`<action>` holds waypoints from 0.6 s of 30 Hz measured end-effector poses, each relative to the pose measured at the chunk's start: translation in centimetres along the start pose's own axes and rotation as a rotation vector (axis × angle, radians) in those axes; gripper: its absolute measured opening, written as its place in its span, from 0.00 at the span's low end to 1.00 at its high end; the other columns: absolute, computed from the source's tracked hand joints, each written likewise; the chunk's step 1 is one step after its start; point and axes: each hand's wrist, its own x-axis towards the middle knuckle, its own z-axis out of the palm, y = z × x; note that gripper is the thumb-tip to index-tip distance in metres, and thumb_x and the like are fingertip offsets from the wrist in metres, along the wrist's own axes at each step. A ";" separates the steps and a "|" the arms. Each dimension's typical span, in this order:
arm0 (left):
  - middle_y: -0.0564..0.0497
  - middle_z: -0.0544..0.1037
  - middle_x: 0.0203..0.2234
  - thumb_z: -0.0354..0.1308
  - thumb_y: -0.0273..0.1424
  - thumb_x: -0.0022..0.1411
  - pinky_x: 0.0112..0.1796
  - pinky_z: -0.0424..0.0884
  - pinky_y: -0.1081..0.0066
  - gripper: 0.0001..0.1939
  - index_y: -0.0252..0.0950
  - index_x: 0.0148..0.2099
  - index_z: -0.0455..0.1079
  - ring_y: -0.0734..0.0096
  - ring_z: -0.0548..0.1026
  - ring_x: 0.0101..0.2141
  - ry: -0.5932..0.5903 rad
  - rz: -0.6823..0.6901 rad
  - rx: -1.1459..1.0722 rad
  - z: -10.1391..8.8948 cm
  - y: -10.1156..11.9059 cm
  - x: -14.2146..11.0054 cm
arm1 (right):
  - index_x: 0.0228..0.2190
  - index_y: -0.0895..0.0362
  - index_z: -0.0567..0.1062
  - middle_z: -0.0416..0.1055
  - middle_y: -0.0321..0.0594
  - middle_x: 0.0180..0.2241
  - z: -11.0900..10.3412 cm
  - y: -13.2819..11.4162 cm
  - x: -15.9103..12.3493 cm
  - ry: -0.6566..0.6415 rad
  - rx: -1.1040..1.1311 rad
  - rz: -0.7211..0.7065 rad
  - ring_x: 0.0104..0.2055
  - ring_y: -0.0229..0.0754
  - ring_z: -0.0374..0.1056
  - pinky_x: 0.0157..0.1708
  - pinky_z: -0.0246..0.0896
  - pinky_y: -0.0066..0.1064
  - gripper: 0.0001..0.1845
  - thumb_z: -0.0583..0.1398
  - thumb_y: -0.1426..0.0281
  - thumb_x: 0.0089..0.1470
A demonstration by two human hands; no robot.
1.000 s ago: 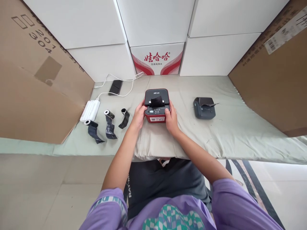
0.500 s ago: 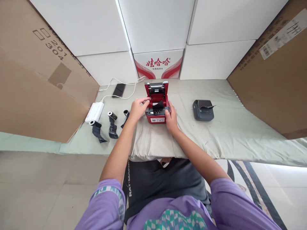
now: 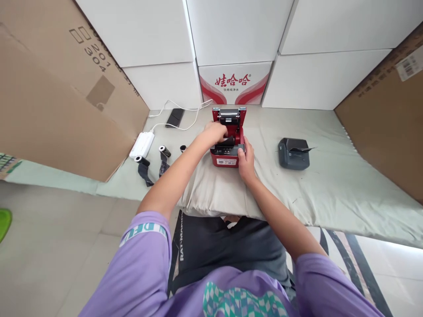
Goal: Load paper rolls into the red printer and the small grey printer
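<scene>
A small red and black label printer (image 3: 228, 155) stands on the cloth with its lid (image 3: 229, 115) raised. My right hand (image 3: 246, 159) wraps round its right side, thumb on the black front edge. Into the compartment from the left reaches my left hand (image 3: 215, 132), fingers curled and their tips partly hidden. A dark strip (image 3: 228, 141) shows at the compartment's front, just below these fingers; whether they grip it is unclear. Left of my forearm lie small rolls with dark tails: one roll (image 3: 142, 160), another (image 3: 164, 151), and a third (image 3: 183, 149) mostly covered by my arm.
A dark grey printer (image 3: 293, 154) sits to the right, a dark sheet sticking out. At the left are a white power bank (image 3: 142, 145) with a cable and a black phone (image 3: 175, 118). Cardboard boxes flank both sides; white boxes (image 3: 235, 83) line the back.
My left hand has moved from the printer's left rim deeper into the open compartment, its fingers curling. My right hand keeps its hold. The whole view has shifted slightly.
</scene>
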 end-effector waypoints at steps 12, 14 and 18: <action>0.48 0.83 0.38 0.75 0.36 0.56 0.50 0.75 0.60 0.18 0.38 0.47 0.79 0.58 0.81 0.43 0.405 0.158 -1.073 0.3 -4.1 -8.1 | 0.68 0.51 0.65 0.68 0.52 0.65 -0.2 -0.4 0.0 -0.002 0.040 0.035 0.68 0.59 0.63 0.70 0.55 0.61 0.39 0.50 0.42 0.66; 0.48 0.83 0.42 0.75 0.43 0.57 0.48 0.77 0.62 0.22 0.39 0.50 0.78 0.61 0.81 0.42 0.537 0.083 -1.127 -0.8 -6.1 -12.1 | 0.68 0.50 0.65 0.68 0.51 0.66 -0.2 -0.6 0.0 -0.011 0.042 0.041 0.68 0.58 0.63 0.70 0.55 0.60 0.38 0.50 0.42 0.66; 0.51 0.82 0.39 0.76 0.50 0.54 0.46 0.77 0.64 0.27 0.41 0.50 0.79 0.67 0.79 0.39 0.669 -0.161 -1.093 -2.2 -11.7 -19.0 | 0.68 0.50 0.65 0.67 0.51 0.66 -0.3 -0.9 -0.1 -0.008 0.056 0.052 0.69 0.59 0.62 0.71 0.54 0.61 0.38 0.50 0.43 0.67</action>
